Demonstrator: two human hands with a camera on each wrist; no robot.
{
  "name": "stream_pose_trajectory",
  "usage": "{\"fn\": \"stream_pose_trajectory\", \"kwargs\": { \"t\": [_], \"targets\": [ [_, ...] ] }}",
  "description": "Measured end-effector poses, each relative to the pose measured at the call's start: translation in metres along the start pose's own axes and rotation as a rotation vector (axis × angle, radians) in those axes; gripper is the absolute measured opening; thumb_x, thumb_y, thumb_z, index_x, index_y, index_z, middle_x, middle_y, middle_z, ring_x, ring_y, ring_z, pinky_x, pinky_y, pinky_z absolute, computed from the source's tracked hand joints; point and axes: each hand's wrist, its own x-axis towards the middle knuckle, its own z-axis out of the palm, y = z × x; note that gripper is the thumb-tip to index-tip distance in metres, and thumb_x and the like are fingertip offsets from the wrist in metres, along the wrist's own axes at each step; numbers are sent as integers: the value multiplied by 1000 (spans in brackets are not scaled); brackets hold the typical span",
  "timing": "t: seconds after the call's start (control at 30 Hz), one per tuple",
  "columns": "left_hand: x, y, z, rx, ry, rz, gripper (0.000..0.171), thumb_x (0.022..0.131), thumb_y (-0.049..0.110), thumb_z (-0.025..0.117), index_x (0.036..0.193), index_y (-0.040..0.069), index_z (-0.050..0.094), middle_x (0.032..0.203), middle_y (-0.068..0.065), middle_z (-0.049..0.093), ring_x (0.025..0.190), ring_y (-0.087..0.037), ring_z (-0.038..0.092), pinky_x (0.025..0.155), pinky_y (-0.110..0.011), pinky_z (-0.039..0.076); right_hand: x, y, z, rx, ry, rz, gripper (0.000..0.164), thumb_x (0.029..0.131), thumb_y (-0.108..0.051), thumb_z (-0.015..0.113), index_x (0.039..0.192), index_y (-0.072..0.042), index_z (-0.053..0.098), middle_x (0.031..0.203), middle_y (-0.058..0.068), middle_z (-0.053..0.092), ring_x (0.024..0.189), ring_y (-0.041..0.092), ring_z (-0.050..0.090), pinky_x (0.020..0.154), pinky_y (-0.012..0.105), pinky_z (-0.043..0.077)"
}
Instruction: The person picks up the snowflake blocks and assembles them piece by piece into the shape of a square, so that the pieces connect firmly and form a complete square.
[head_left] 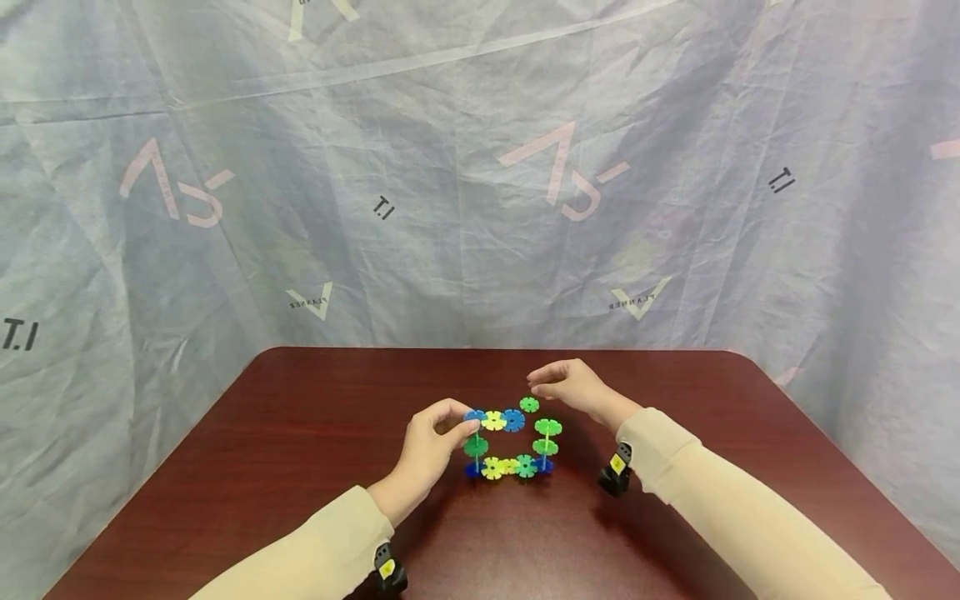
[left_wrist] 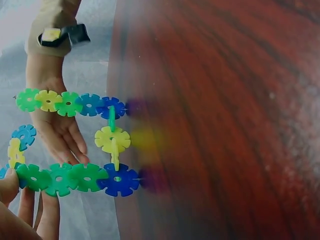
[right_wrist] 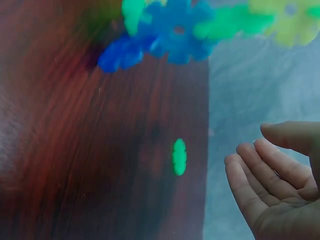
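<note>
A frame built of interlocking flower-shaped plastic discs [head_left: 492,469] stands upright on the table, in blue, green and yellow. My left hand [head_left: 431,442] pinches its upper left corner between thumb and fingers. In the left wrist view, the thumb [left_wrist: 7,187] lies against the end of a row of green discs [left_wrist: 60,179]. My right hand [head_left: 576,389] is behind the frame's right side, its fingers relaxed and holding nothing. Just below those fingertips is a single green disc [head_left: 529,404], apart from the frame; the right wrist view shows this green disc [right_wrist: 179,157] edge-on.
The dark red wooden table [head_left: 315,400] has rounded far corners. A grey printed cloth [head_left: 465,250] hangs behind it and along both sides. Each wrist carries a small black camera, such as the right one [head_left: 615,475].
</note>
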Motion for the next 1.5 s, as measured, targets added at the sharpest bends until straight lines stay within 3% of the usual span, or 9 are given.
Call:
{"fn": "stream_pose_trajectory", "kwargs": {
  "t": [0.33, 0.53, 0.73, 1.07, 1.27, 1.5],
  "targets": [
    [0, -2, -1, -24, -15, -25, 9, 89, 12, 69, 92, 4, 68, 89, -13, 68, 80, -19, 66, 76, -33, 58, 25, 18, 20, -107, 59, 122, 31, 87, -6, 70, 117, 2, 65, 123, 19, 62, 112, 36, 58, 92, 46, 51],
    [0, -2, -1, -30, -8, -20, 9, 89, 13, 69, 92, 4, 68, 90, -13, 68, 80, -19, 66, 77, -33, 58, 31, 22, 24, -88, 89, 148, 32, 85, -3, 72, 116, 1, 65, 121, 20, 62, 109, 36, 59, 91, 45, 52],
    [-1, -3, -1, -33, -4, -17, 10, 89, 14, 70, 93, 5, 69, 90, -14, 68, 80, -18, 66, 77, -32, 58, 32, 27, 28, -92, 91, 145, 28, 81, 0, 75, 109, 0, 68, 111, 17, 63, 102, 30, 60, 80, 37, 55],
    [-2, 0, -1, -35, 3, -12, 10, 88, 13, 70, 93, 5, 69, 89, -14, 68, 78, -17, 65, 76, -32, 58, 30, 28, 23, -22, 109, 203, 14, 87, -1, 68, 101, 0, 70, 113, 18, 64, 84, 21, 65, 73, 33, 55],
    [-1, 0, -1, -41, 1, -12, 10, 88, 13, 70, 94, 5, 69, 90, -14, 68, 80, -19, 65, 77, -31, 58, 24, 33, 8, 141, 16, 225, 24, 92, -9, 65, 113, 4, 66, 113, 15, 65, 83, 14, 66, 76, 30, 57],
    [0, -4, -1, -49, 22, -17, 10, 88, 12, 70, 96, 6, 70, 91, -14, 68, 82, -22, 66, 77, -34, 58, 7, 31, -2, 310, -132, 197, 31, 96, -19, 61, 120, 2, 63, 99, -2, 66, 78, 9, 59, 84, 26, 51]
  ]
}}
